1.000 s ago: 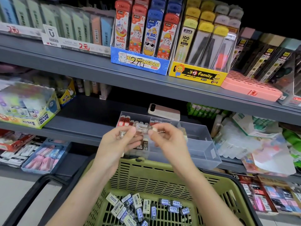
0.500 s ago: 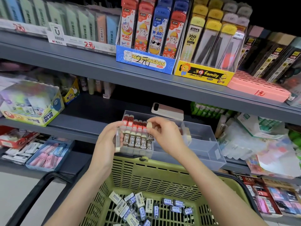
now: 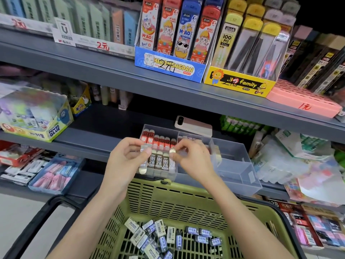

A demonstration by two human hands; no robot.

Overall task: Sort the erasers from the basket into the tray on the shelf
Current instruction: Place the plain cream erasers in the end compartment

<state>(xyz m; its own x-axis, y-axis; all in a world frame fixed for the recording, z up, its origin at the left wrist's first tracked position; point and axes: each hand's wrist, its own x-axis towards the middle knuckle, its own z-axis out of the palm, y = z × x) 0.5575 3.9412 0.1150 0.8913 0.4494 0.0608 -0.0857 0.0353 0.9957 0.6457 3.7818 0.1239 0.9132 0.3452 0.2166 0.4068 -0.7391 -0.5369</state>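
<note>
A clear divided tray (image 3: 240, 171) sits on the middle shelf; its left compartment holds a row of upright 2B erasers (image 3: 158, 161) with red and brown sleeves. My left hand (image 3: 127, 161) grips one such eraser (image 3: 143, 168) at the row's left end. My right hand (image 3: 190, 157) pinches a white eraser end (image 3: 172, 151) at the row's right end. Below, the olive green basket (image 3: 168, 199) holds several loose wrapped erasers (image 3: 160, 238).
A phone (image 3: 193, 125) lies on the shelf behind the tray. A glue box (image 3: 35, 116) stands at the left and plastic-wrapped packs (image 3: 298, 161) at the right. The upper shelf carries pencil-lead boxes (image 3: 169, 66). The basket's black handle (image 3: 35, 217) hangs at the lower left.
Both hands moved from holding an eraser above the tray down to the row in the left compartment, left hand at its left end, right hand at its right end.
</note>
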